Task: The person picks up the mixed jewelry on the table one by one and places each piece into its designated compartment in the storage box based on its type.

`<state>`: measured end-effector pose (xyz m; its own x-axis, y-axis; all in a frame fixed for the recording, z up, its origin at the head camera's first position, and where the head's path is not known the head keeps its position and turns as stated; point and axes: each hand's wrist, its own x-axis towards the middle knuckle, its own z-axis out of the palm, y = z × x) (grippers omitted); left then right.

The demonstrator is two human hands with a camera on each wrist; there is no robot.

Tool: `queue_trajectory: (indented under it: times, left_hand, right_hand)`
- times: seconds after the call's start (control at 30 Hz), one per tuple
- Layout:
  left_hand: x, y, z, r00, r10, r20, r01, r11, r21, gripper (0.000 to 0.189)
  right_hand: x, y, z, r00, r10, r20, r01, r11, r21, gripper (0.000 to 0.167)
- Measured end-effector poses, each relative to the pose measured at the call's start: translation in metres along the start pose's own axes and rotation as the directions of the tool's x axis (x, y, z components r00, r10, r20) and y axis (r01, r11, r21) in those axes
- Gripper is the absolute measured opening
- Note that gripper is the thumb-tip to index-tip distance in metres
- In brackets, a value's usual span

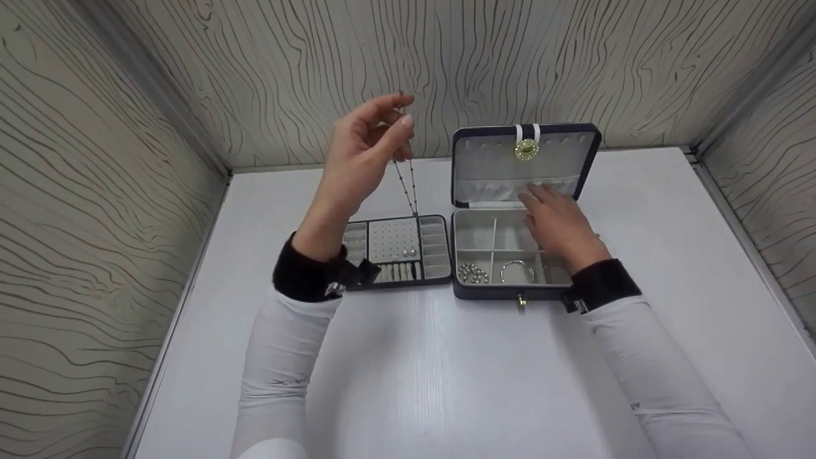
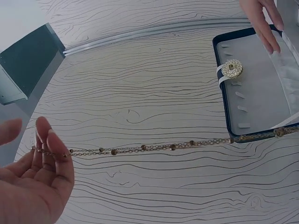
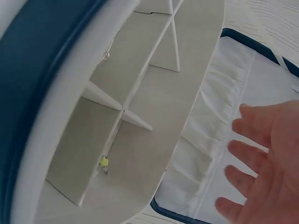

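Observation:
My left hand is raised above the small jewelry tray, its fingers curled with a thin beaded chain necklace looped over them. The doubled chain hangs down, its lower end overlapping the tray's back edge in the head view. My right hand reaches over the right side of the open jewelry box, fingers extended and holding nothing. Its fingertips are close to the gathered pocket inside the raised lid. The right hand and wrist hide some of the box's right-hand compartments.
The jewelry tray, left of the box, has ring rolls and a perforated panel bearing pearl earrings. A pearl strand and a bangle lie in front compartments. Patterned walls enclose the white table.

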<state>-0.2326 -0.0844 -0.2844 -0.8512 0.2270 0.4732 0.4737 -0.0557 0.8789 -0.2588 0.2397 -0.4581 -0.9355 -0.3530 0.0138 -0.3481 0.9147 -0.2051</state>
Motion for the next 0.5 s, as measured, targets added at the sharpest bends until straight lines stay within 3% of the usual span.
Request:
queue_trajectory:
  times: [0.3,0.5]
  left_hand:
    - [0.012,0.007,0.012,1.0,-0.007,0.011,0.007,1.0,-0.006,0.028]
    - [0.023,0.014,0.023,0.999,0.013,0.046,-0.012,1.0,-0.006,0.029]
  right_hand:
    - [0.018,0.003,0.019,0.998,0.064,-0.02,-0.065,0.998,-0.024,0.067]
    - [0.025,0.003,0.02,0.994,0.068,-0.091,-0.07,0.997,-0.027,0.064]
